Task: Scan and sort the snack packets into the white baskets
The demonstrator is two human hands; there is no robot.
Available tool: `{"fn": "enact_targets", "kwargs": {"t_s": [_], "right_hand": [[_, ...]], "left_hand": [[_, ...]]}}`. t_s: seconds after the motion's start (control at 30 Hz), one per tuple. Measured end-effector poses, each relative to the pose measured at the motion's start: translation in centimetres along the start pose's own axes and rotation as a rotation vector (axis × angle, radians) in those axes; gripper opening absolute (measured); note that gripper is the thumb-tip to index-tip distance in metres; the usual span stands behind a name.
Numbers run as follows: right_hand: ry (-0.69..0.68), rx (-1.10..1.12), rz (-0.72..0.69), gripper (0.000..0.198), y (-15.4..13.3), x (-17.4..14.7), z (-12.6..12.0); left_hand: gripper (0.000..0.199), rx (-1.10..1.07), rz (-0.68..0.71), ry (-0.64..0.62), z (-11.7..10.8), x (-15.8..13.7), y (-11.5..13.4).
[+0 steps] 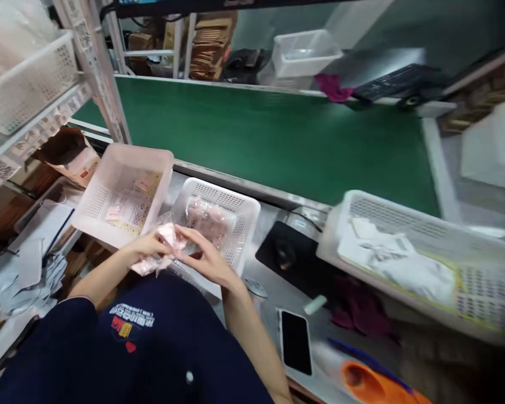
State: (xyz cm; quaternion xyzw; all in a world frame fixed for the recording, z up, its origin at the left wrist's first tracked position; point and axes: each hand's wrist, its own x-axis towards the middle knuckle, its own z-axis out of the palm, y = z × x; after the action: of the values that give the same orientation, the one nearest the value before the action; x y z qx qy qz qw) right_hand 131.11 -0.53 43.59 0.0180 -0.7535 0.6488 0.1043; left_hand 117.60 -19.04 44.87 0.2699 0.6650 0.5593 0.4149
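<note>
Green belt runs across the back of the head view, with a rack at its left end and a metal table on the near side. Code labels are stuck on the rack's upright and along its shelf edge, blocky squares too small to read. White characters cross the chest of the dark shirt above a red and yellow emblem; they are too blurred to make out. A small pink label lies in the pink basket, its print also illegible.

Just in front of the shirt, at the near edge of the white basket, is the packet — pink and white, in clear wrap. Its visible length slants from lower left, by the shirt, to upper right, toward the white basket; which end is its front, I cannot tell. The left hand grips it from the left with bent fingers; the right hand pinches its right side between thumb and fingertips. Pink bagged pieces lie inside the white basket, just beyond the hands. To the right are a mouse on a black pad and a phone — dark screen up.
</note>
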Motion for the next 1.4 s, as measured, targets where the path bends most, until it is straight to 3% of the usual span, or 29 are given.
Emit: {"fn": "enact_targets", "kwargs": {"t_s": [0.1,0.23,0.37,0.5,0.6,0.63,0.7,0.77,0.83,0.93,1.03,1.13,1.2,1.23,1.3,1.4], "right_hand": [[0.015,0.021,0.066,0.062,1.1,-1.2,-0.1],[0.144,0.131,0.154,0.051,3.0,-3.3,0.9],[0.279,0.162,0.204,0.049,4.4,-3.7,1.2],[0.571,0.076,0.207,0.063,7.0,-1.9,-1.1],[0.702,-0.142,0.209,0.094,8.6,-1.1,-3.1],[0.655,-0.182,0.227,0.105,8.7,-1.3,-3.3],[0.417,-0.131,0.256,0.117,8.2,-2.3,-2.6],[0.106,0.029,0.254,0.122,7.2,-3.7,-0.4],[-0.099,0.128,0.224,0.116,6.1,-4.9,2.6],[-0.050,0.212,0.177,0.097,5.2,-5.3,6.6],[0.105,0.292,0.164,0.079,4.8,-4.4,7.4],[0.322,0.182,0.121,0.052,5.1,-3.2,4.7],[0.525,0.082,0.095,0.049,6.0,-2.3,1.7],[0.596,0.036,0.101,0.052,6.8,-1.9,0.1],[0.618,-0.072,0.158,0.066,9.0,-1.4,-2.6],[0.548,-0.286,0.275,0.097,12.5,-2.0,-4.9]], "left_hand": [[0.038,0.008,0.030,0.041,3.2,0.0,-2.5],[0.043,0.212,0.084,0.063,5.1,0.1,-4.7],[0.073,0.146,0.073,0.137,5.7,-0.4,-5.3],[0.115,-0.006,-0.018,0.151,5.5,-1.0,-4.9],[0.115,-0.089,-0.079,0.163,5.2,-1.0,-4.9],[0.109,-0.120,-0.087,0.175,5.1,-0.9,-5.1],[0.094,-0.183,-0.088,0.217,5.0,-0.6,-5.7],[0.077,-0.256,-0.072,0.311,5.0,-0.3,-6.2],[0.054,-0.317,-0.047,0.468,5.4,0.0,-6.5],[0.033,-0.302,0.021,0.715,6.2,0.7,-5.8],[0.037,-0.259,0.146,0.763,6.6,1.9,-3.8],[0.030,-0.172,0.204,0.476,5.2,3.7,-0.8],[0.024,0.015,0.277,0.333,2.9,5.1,1.4],[0.021,0.144,0.342,0.353,1.4,5.9,2.5],[0.019,0.419,0.449,0.538,-2.0,7.8,4.3],[0.027,0.718,0.332,0.722,-6.7,11.0,5.4]]}}
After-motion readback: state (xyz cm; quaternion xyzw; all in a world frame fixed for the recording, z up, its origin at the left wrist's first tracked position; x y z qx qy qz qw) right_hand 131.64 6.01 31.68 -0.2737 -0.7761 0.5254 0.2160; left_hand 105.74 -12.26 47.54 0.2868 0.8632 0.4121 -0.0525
